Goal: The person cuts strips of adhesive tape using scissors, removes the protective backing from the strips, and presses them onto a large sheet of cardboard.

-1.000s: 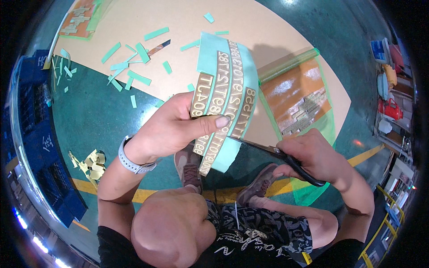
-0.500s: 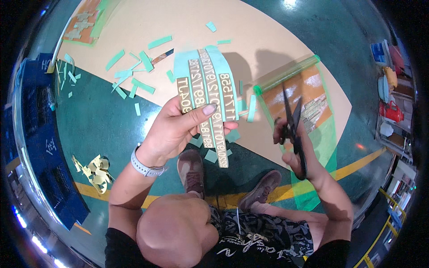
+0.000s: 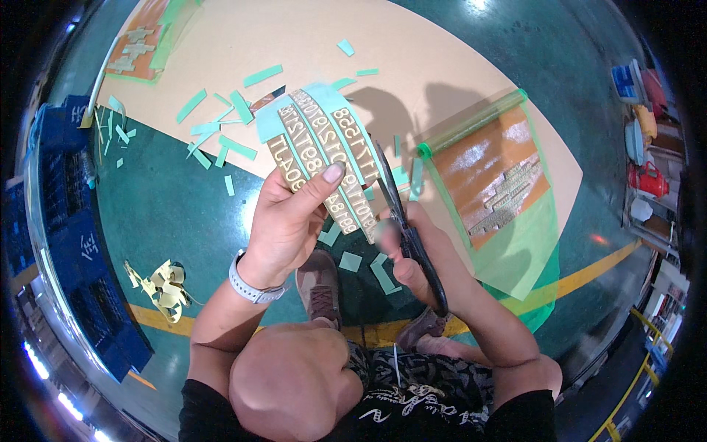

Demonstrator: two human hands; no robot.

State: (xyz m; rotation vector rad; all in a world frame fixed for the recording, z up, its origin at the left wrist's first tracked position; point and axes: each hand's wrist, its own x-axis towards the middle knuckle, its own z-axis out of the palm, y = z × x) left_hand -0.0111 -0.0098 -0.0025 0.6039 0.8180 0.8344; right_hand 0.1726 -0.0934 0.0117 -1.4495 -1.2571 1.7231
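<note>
While the lettered sheet stood raised above the tan board's near edge, the left hand clamped it, thumb on top; the right hand gripped scissors beside it. Sheet flex could have steered a blade into the lettering.

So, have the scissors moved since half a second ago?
Yes, to the person's left: the scissors overlapped the orange sheet in view then; now they are left of it, beside the lettered strips.

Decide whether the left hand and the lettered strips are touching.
Touching. The head view shows the left hand gripping the lettered strips, its thumb lying across their front.
</note>
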